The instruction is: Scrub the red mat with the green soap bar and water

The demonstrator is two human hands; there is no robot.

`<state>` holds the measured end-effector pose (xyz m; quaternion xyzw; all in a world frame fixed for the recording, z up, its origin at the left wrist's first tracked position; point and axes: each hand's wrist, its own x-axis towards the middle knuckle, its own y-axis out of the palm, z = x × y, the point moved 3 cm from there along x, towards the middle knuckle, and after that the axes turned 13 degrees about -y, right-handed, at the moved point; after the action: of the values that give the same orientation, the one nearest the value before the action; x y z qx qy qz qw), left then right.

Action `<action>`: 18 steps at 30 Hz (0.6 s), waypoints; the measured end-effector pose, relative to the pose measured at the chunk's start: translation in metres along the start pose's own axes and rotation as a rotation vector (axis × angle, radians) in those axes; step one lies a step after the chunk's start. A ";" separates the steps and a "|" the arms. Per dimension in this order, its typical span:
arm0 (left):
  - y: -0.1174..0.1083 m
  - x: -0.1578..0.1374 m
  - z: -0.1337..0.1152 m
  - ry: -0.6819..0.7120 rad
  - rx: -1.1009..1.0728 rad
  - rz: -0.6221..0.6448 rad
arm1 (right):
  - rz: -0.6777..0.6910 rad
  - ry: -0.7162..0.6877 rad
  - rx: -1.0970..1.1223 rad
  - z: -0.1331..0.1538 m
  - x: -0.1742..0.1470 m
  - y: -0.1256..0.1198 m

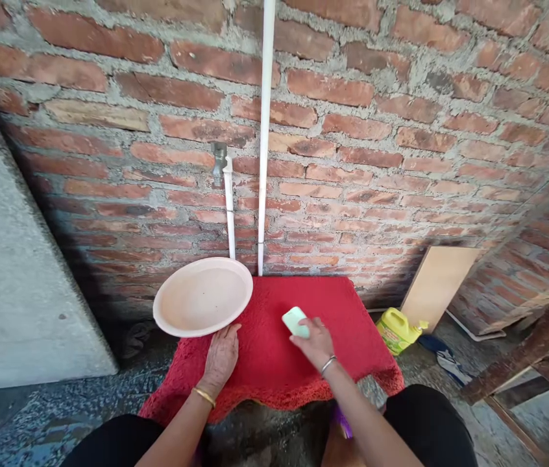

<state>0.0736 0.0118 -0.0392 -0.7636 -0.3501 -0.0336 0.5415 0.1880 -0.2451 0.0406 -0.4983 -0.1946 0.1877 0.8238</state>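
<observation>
A red shaggy mat [333, 301] lies spread over a low surface, its front edge hanging down. My right hand [314, 342] is closed around a pale green bar of soap [296, 321], held over the middle of the mat. My left hand [222, 357] rests flat on the mat's left part with its fingers stretched out. Its fingertips reach the near rim of a pale pink basin [206, 295], and I cannot tell whether they touch it. The basin sits tilted at the mat's back left corner, with only a few dark specks inside.
A brick wall [333, 162] with white pipes [265, 130] rises behind. At the right stand a yellow-green jug [396, 332], a leaning board [440, 282] and a wooden frame [527, 344]; slippers [450, 363] lie there. A concrete slab [26, 259] stands left. The floor looks wet.
</observation>
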 end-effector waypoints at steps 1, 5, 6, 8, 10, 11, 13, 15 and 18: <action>0.002 -0.001 0.002 -0.004 -0.010 -0.006 | 0.026 -0.058 0.009 0.018 0.004 0.013; 0.007 -0.004 0.007 -0.013 -0.030 -0.002 | 0.094 -0.175 0.012 0.056 0.020 0.042; 0.008 -0.005 0.008 -0.013 -0.031 -0.003 | 0.100 -0.177 0.009 0.055 0.024 0.043; 0.010 -0.006 0.009 -0.014 -0.029 -0.008 | 0.097 -0.162 -0.002 0.042 0.032 0.038; 0.011 -0.007 0.009 -0.019 -0.023 -0.012 | 0.078 -0.121 -0.021 0.018 0.038 0.026; 0.011 -0.007 0.009 -0.019 -0.020 -0.011 | 0.065 -0.091 -0.033 0.002 0.040 0.018; 0.011 -0.007 0.008 -0.013 -0.012 -0.007 | 0.037 -0.015 -0.060 -0.033 0.040 -0.002; 0.008 -0.006 0.005 -0.003 0.004 0.003 | 0.009 0.082 -0.092 -0.071 0.036 -0.023; 0.001 -0.004 -0.002 0.012 0.064 0.039 | -0.041 0.244 -0.143 -0.122 0.018 -0.050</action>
<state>0.0718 0.0074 -0.0408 -0.7524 -0.3329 -0.0163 0.5681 0.2708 -0.3490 0.0359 -0.5708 -0.1162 0.0943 0.8074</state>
